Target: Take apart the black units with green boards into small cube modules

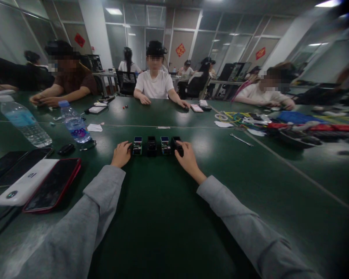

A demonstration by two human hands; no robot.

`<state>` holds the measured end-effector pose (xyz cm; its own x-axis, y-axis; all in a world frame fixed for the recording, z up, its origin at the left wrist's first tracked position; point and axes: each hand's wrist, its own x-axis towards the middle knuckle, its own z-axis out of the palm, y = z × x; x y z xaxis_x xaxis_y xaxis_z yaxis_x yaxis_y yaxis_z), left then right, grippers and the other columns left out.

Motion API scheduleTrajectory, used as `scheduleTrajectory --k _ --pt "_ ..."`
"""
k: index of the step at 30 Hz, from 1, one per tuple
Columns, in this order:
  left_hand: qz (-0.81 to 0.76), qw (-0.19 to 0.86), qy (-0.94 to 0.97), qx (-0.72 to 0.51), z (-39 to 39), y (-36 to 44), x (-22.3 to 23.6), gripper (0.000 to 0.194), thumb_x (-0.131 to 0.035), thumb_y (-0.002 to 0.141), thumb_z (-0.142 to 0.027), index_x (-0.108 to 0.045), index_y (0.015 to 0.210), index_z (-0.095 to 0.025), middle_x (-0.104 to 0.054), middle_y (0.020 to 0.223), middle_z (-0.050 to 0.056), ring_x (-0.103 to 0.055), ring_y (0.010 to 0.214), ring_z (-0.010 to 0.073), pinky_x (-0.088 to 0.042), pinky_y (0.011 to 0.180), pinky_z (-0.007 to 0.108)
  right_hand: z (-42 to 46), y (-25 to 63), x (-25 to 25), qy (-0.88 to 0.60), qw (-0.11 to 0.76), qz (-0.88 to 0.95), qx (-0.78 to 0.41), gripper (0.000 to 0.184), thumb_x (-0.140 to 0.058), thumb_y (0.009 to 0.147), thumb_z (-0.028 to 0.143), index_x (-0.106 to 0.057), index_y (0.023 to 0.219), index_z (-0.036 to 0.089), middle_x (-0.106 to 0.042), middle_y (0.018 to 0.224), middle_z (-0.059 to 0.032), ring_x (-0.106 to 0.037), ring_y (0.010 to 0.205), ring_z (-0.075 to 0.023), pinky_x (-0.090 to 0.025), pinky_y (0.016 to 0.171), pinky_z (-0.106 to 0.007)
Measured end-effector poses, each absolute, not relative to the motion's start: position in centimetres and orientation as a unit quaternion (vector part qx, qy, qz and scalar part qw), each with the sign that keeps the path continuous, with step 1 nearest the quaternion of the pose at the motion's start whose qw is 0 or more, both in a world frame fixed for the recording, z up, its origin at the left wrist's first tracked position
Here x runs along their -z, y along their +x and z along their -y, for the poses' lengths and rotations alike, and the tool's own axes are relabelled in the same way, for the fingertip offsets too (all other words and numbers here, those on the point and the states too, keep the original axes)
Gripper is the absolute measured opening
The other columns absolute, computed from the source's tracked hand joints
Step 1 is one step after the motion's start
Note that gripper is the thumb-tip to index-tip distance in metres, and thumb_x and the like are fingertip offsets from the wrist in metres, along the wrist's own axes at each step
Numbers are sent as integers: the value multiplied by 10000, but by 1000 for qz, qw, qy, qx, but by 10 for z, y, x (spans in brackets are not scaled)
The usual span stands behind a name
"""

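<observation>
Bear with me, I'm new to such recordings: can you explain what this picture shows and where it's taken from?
There is no machine here: a person works barehanded, in grey fabric sleeves. The picture comes from a camera worn on that person's head, looking forward and down. On the dark green tabletop, four small boxy devices sit in a row. The left hand is at the row's left end; the right hand touches the black boxy device at the right end. Whether either grips anything is too small to tell. Further left are a black-screened phone with red edges and two clear plastic bottles. Across the table sits a co-worker in a white shirt.
</observation>
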<state>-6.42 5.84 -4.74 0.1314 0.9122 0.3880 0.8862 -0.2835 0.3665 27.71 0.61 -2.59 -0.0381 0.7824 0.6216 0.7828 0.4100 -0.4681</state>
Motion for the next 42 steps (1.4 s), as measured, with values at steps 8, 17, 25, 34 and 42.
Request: scheduleTrajectory --k 8,17,25,34,42 --pt "-605 18 756 -249 -59 -65 45 402 -438 896 -201 -588 1269 -213 -544 1371 106 -470 1282 275 -415 1069 492 -9 282 26 -567 482 666 -52 417 -441 916 362 -584 1268 188 -547 1179 -130 -539 1105 -263 -445 1009 -450" --pt "-592 25 757 -274 -60 -66 49 400 -436 894 -198 -595 1260 -212 -559 1342 122 -472 1264 289 -405 1061 512 -19 291 37 -626 494 600 -71 525 -271 964 445 -554 1270 124 -606 1210 -175 -542 1130 -300 -411 996 -510" --pt "-593 40 749 -293 -57 -64 47 386 -445 888 -190 -615 1234 -214 -557 1337 127 -466 1262 301 -403 1053 518 -13 285 30 -594 459 660 -1 534 -442 911 583 -628 1180 161 -595 1137 -162 -496 1107 -309 -406 977 -508" --pt "-593 37 755 -278 -57 -64 46 397 -431 896 -191 -599 1256 -187 -554 1344 135 -466 1262 295 -406 1048 509 -21 300 36 -661 492 563 -63 634 -256 935 624 -667 961 141 -662 926 -167 -581 899 -316 -458 856 -501" --pt "-592 45 755 -277 -54 -64 45 401 -416 906 -204 -597 1263 -194 -547 1349 133 -453 1265 309 -401 1046 526 -15 283 37 -627 447 638 18 724 -457 865 675 -524 1268 77 -582 1181 -232 -530 1103 -359 -434 938 -554"
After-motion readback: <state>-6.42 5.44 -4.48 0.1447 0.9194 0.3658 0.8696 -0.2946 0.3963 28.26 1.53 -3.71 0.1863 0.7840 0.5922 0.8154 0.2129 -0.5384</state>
